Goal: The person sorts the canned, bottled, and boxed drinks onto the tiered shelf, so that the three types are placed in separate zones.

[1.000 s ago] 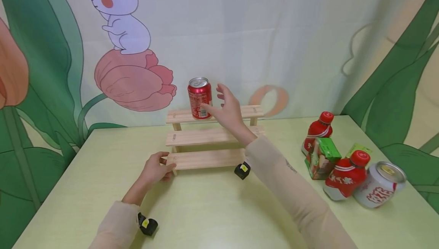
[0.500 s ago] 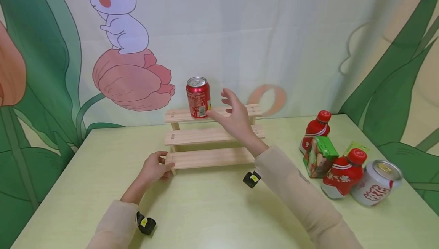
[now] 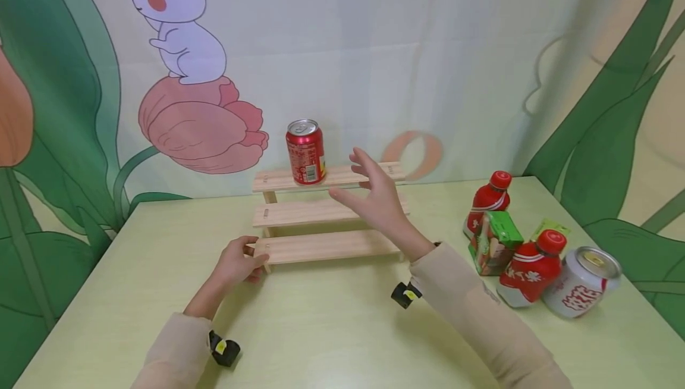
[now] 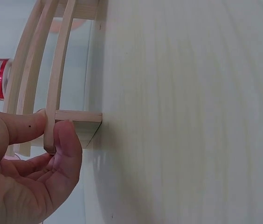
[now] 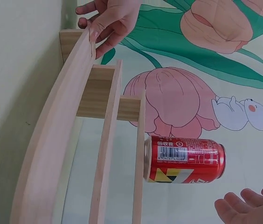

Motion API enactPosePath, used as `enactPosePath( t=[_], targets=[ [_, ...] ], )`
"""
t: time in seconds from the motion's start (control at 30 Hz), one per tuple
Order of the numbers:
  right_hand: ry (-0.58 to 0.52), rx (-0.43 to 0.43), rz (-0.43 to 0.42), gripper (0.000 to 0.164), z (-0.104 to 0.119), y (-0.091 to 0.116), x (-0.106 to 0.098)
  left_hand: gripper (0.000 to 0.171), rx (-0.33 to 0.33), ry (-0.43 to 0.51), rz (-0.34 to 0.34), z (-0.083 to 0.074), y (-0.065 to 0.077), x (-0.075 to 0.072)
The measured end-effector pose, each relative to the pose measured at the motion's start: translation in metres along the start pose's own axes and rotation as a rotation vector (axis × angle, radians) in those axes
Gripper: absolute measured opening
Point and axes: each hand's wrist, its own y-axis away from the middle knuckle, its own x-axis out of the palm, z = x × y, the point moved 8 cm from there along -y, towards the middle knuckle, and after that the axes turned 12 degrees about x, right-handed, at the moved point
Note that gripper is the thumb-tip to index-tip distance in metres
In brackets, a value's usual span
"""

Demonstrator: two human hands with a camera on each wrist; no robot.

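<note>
A red soda can (image 3: pixel 305 154) stands upright on the top step of a three-tier wooden rack (image 3: pixel 326 248), left of its middle. My left hand (image 3: pixel 238 261) grips the left end of the lowest step; in the left wrist view the thumb and fingers (image 4: pixel 67 144) pinch the board's end. My right hand (image 3: pixel 377 195) hovers over the rack, to the right of the can and apart from it, with fingers spread and nothing in them. The right wrist view shows the can's barcode side, with some right fingertips (image 5: pixel 243 205) at the lower right.
At the table's right stand two red-capped bottles (image 3: pixel 487 201), (image 3: pixel 532 273), a green drink carton (image 3: pixel 497 243) and a white can (image 3: pixel 580 282). A light green item (image 3: pixel 551 228) is partly hidden behind them. A printed curtain (image 3: pixel 342 68) hangs behind the table (image 3: pixel 321 329).
My right hand has come away from the can, moving right and toward me. The can stays on the top step. The left hand keeps its grip on the rack.
</note>
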Motion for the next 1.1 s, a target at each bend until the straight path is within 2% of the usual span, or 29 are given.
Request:
enactPosePath(
  t=[0.33, 1.1],
  targets=[
    [0.035, -0.011, 0.028, 0.078, -0.004, 0.019, -0.005, 0.055, 0.006, -0.006, 0.008, -0.001, 0.0, 0.001],
    [0.061, -0.028, 0.127, 0.075, -0.027, 0.062, 0.002, 0.056, -0.004, 0.004, 0.011, -0.002, 0.002, 0.002]
  ],
)
